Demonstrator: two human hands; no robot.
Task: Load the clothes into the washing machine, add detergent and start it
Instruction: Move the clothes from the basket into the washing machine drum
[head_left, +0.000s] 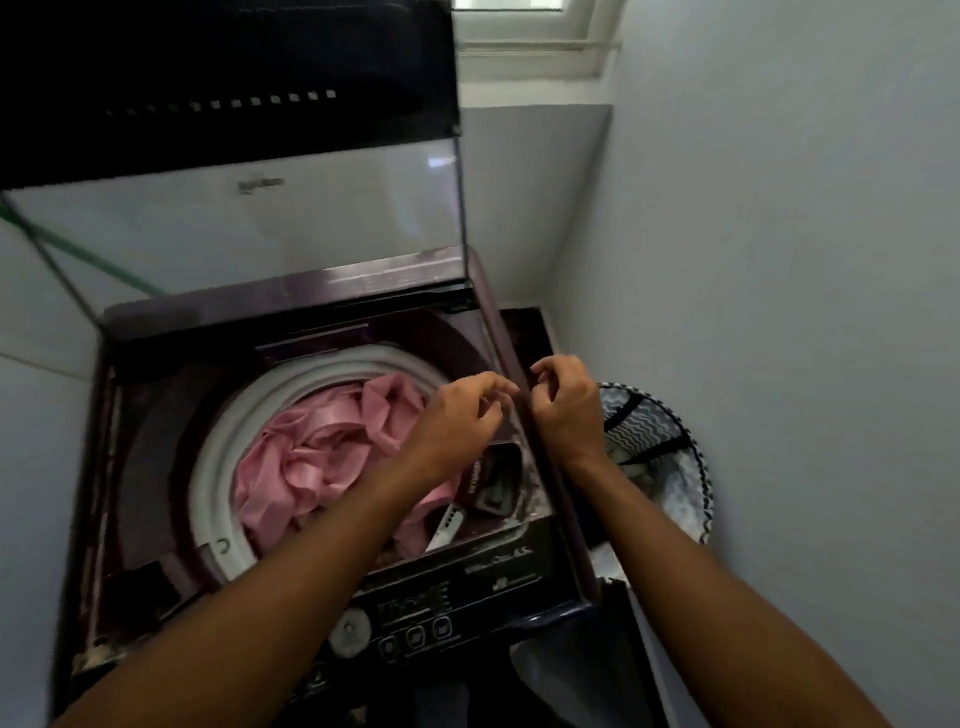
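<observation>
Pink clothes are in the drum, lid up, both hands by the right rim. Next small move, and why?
Probably drop the left hand to the open detergent compartment just below it: the pink clothes already fill the drum, and neither it nor the right hand visibly holds anything. Detergent itself isn't in view.

White window frame (524, 31) above grey walls (779, 260)

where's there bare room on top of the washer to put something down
Free: the dark deck left of the white tub ring. Crowded: the right side, where both hands hover over the detergent tray; pink clothes fill the tub.
</observation>
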